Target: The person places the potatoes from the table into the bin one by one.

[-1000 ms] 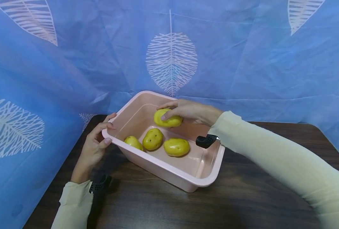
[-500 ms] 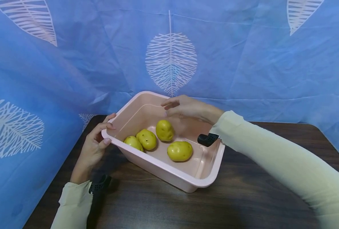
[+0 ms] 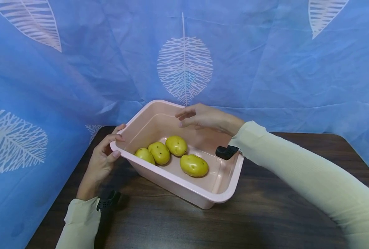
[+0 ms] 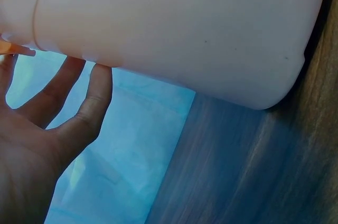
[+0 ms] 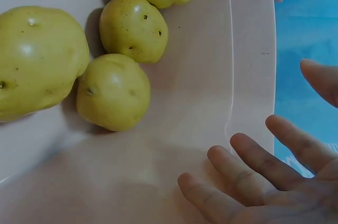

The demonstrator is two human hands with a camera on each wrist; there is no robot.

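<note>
Several yellow potatoes lie in a pink plastic tub (image 3: 172, 183) that stands at an angle on the table. A potato (image 3: 194, 165) rests apart at the front right, while another potato (image 3: 176, 145) sits behind it, close to a dotted potato (image 3: 159, 153). The leftmost potato (image 3: 145, 155) is partly hidden by the front rim. My left hand (image 3: 100, 155) grips the tub's left corner, thumb on the rim; the left wrist view has its fingers (image 4: 97, 94) against the outer wall. Over the tub's back side hovers my right hand (image 3: 206, 119), fingers spread and holding nothing.
The dark wood table (image 3: 265, 214) extends in front and to the right. A blue cloth with white leaf prints (image 3: 249, 62) hangs behind the tub and along the left side. A black band (image 3: 109, 200) is on the left wrist.
My right hand has let go of a potato, which has dropped into the tub and rolled toward the dotted one. The dotted potato has shifted left. My left hand stays at the corner.
</note>
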